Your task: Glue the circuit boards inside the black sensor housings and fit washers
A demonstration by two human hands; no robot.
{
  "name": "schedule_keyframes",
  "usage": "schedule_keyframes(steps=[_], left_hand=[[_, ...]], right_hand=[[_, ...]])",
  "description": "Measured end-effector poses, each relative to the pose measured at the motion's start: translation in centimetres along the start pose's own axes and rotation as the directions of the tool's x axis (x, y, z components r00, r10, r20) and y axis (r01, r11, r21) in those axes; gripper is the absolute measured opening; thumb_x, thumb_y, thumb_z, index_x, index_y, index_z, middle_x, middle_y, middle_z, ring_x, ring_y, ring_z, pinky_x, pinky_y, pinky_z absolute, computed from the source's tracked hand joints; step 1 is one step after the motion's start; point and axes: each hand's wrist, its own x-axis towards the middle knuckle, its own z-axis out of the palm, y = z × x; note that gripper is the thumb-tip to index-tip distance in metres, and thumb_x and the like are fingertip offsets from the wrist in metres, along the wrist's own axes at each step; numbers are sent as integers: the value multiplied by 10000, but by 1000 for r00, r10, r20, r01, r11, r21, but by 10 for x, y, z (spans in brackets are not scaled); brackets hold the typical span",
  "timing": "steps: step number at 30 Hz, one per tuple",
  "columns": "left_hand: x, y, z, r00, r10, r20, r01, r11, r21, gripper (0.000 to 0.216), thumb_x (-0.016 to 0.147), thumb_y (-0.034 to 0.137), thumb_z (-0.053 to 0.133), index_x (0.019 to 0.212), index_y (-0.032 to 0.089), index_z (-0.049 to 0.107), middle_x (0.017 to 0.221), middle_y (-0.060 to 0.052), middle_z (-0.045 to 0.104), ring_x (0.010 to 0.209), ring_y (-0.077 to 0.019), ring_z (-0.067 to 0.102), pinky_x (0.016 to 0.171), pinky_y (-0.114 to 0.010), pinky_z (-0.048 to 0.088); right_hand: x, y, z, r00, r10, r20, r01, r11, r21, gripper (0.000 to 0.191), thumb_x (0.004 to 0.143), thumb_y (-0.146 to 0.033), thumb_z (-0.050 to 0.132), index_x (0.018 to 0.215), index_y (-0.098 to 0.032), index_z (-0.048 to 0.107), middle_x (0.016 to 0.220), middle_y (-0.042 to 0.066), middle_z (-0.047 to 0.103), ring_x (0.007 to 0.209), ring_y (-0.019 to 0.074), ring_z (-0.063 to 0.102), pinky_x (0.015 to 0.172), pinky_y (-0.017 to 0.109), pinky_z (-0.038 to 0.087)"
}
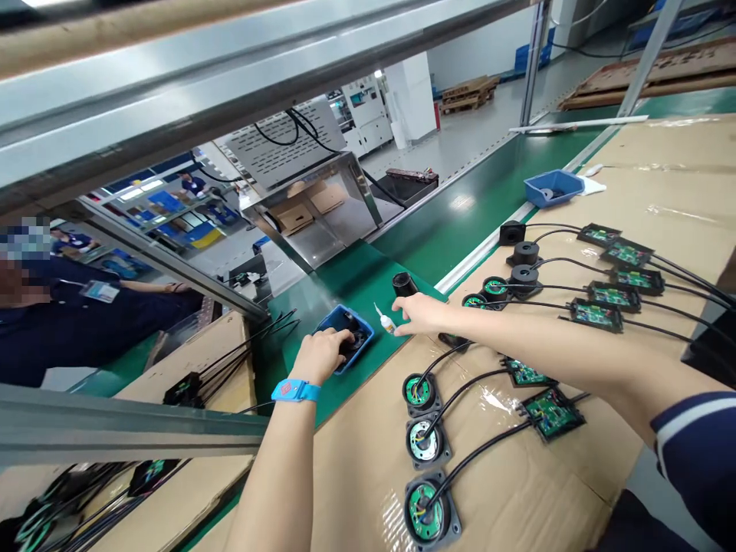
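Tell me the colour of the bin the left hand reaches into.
The bin is blue, best seen in the head view.

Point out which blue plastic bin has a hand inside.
The nearer blue plastic bin, on the green surface: the bare left hand reaches inside it. The other, farther blue bin has neither hand near it.

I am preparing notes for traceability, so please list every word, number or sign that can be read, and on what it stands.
No text can be read with certainty.
Blue wrist strap: red marking, too blurred.
Small white bottle: any print too small.
Badge at left: too blurred.
Green circuit boards: any print too small.
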Motion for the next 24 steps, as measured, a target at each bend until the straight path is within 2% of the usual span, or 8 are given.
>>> schedule_keyframes(steps=[4, 7, 10, 13, 15, 18, 21, 24], left_hand=[[8, -2, 0, 998, 62, 30, -64, 995, 73, 360, 972, 394, 642, 1260, 180, 625, 1262, -93, 653, 1148, -240, 644, 999, -490, 553], [14, 2, 1, 996, 78, 36, -82, 991, 106, 336, 970, 396, 644, 1222, 174, 640, 1245, -91, 659, 1136, -235, 646, 994, -485, 554], [17, 7, -1, 996, 82, 17, -84, 990, 115, 317, 968, 395, 647, 1191, 170, 651, 1230, -88, 667, 1127, -230, 650, 994, -480, 554], [11, 8, -10, 997, 57, -55, -52, 994, 99, 336, 970, 392, 644, 1224, 173, 645, 1227, -85, 674, 1142, -235, 649, 1021, -496, 533], [-5, 7, -17, 991, 12, -133, -3, 998, 67, 337, 977, 346, 618, 1273, 187, 640, 1203, -91, 695, 1154, -260, 651, 1035, -503, 511], [-48, 12, -17, 968, -80, -237, 75, 997, -28, 373, 957, 291, 571, 1312, 211, 652, 1131, -116, 735, 1138, -338, 664, 989, -487, 504], [-103, 31, 7, 957, -158, -243, 119, 979, -166, 358, 918, 303, 568, 1250, 244, 691, 1054, -107, 758, 1033, -362, 689, 893, -459, 515], [-147, 62, 46, 963, -216, -162, 157, 935, -318, 311, 859, 282, 594, 1140, 266, 726, 992, -83, 768, 933, -329, 708, 821, -410, 518]], right_hand=[[24, -5, 15, 996, 50, 71, -52, 998, 32, 343, 1008, -391, 649, 1259, -158, 627, 1248, 95, 642, 1078, 219, 658, 932, 425, 588], [29, -12, 23, 997, 47, 69, -52, 996, 75, 313, 1008, -381, 650, 1231, -162, 641, 1245, 91, 645, 1084, 218, 656, 937, 418, 586], [22, -21, 22, 1000, 26, 8, -27, 988, 151, 296, 1006, -376, 653, 1200, -152, 651, 1214, 86, 655, 1069, 213, 659, 935, 420, 584], [-5, -27, 14, 995, -27, -98, 53, 961, 271, 244, 975, -347, 693, 1086, -132, 659, 1092, 62, 685, 1004, 197, 671, 921, 406, 575], [-34, -28, 10, 984, -65, -168, 125, 919, 373, 202, 953, -323, 706, 1016, -146, 634, 1002, 32, 701, 956, 175, 683, 901, 358, 563], [-86, -22, 12, 969, -105, -223, 210, 827, 522, 205, 965, -367, 660, 1001, -181, 580, 969, 13, 714, 910, 149, 698, 821, 285, 562], [-132, -11, 21, 969, -112, -222, 230, 744, 627, 283, 972, -459, 630, 1019, -188, 568, 979, 38, 707, 894, 162, 704, 786, 291, 580], [-159, -3, 31, 976, -106, -191, 210, 692, 690, 313, 954, -476, 667, 1027, -184, 583, 992, 51, 689, 889, 172, 690, 806, 314, 583]])
